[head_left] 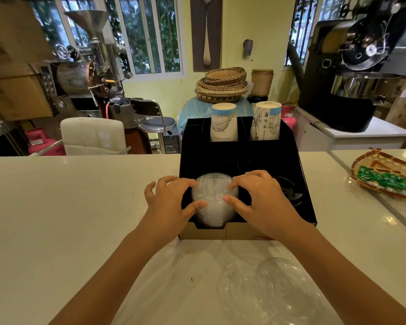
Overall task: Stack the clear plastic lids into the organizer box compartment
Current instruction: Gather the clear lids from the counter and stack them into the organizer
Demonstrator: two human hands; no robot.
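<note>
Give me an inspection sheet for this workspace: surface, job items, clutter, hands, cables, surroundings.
Surface: pale glossy counter, a few small specks near the front.
Job's things: black organizer box on the counter; stack of clear lids in its front left compartment; more loose clear lids on the counter in front of the box.
Clutter: two paper cup stacks in the box's rear slots; woven tray with green packets at right.
Hands: left hand and right hand hold the lid stack from either side.
Cables: nothing seen on the counter.
Surroundings: coffee roasters at left and right, chairs, stacked baskets, barred windows.
</note>
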